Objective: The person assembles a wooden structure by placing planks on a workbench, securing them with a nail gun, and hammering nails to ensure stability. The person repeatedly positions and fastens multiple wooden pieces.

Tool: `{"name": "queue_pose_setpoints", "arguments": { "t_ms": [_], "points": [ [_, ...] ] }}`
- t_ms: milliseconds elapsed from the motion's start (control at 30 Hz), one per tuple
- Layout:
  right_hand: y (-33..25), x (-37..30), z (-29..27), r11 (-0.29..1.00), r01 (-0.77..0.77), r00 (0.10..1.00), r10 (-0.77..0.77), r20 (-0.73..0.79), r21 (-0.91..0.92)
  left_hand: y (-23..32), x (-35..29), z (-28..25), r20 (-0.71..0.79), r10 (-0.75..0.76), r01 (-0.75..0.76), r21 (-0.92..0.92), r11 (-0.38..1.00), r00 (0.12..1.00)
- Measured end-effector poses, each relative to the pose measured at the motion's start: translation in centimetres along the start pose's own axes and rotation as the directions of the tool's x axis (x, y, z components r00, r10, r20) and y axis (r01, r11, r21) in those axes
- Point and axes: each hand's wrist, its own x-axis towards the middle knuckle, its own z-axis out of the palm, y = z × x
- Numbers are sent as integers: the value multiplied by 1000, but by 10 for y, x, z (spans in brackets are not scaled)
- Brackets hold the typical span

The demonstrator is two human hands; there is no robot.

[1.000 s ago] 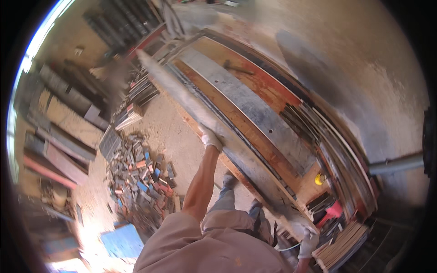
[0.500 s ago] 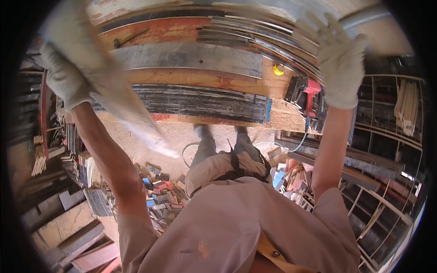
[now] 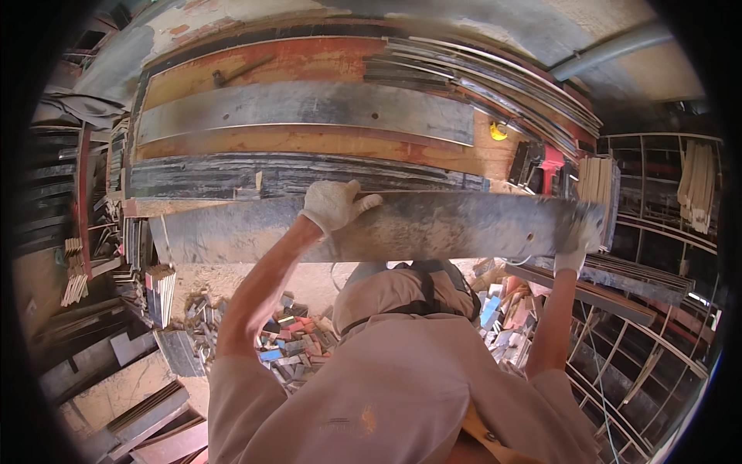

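Observation:
A long grey-black board [image 3: 440, 224], scuffed and dusty with a small hole near its right end, stretches across in front of my body. My left hand [image 3: 334, 207], in a pale work glove, grips its far edge left of the middle, thumb apart from the fingers. At the board's right end is my right hand [image 3: 572, 247], gloved too and smeared by motion; its fingers close round that end. Behind the board lies a stack of dark strips [image 3: 309, 172] on the workbench [image 3: 325, 63]. Another grey board [image 3: 301, 110] with holes rests farther back.
A red nail gun [image 3: 550, 166] and a yellow tape measure [image 3: 498, 131] lie at the bench's right. Long thin strips [image 3: 495, 81] are piled behind, near a hammer [image 3: 239, 71]. Offcuts [image 3: 297, 344] cover the floor by my legs. Racks [image 3: 657, 185] stand at the right.
The board has swung from a steep tilt at the left to lying crosswise before me. My left hand moved right and nearer; my right hand came down from open air onto the board's end.

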Motion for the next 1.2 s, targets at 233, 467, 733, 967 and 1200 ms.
{"name": "queue_pose_setpoints", "arguments": {
  "t_ms": [233,467,733,967,1200],
  "points": [
    [69,-48,-136,488,61,997,-67,33,-871,-133,-3,-13,0,-99,99,122,988,995],
    [207,6,-188,158,-664,454,-691,-562,-731,-202,-19,24,-88,-278,288,446,847,956],
    [140,39,-168,-678,-653,695,-714,89,-336,-62,-50,182,-100,-917,779,-498,382,386],
    [156,96,-179,-505,-613,780,-512,-361,-608,-38,-5,215,588,-700,54,-780,-624,405],
    [144,161,-159,-909,-395,905,-362,-222,-131,-32,18,234,589,-749,-48,-775,-630,303]
  ]
}}
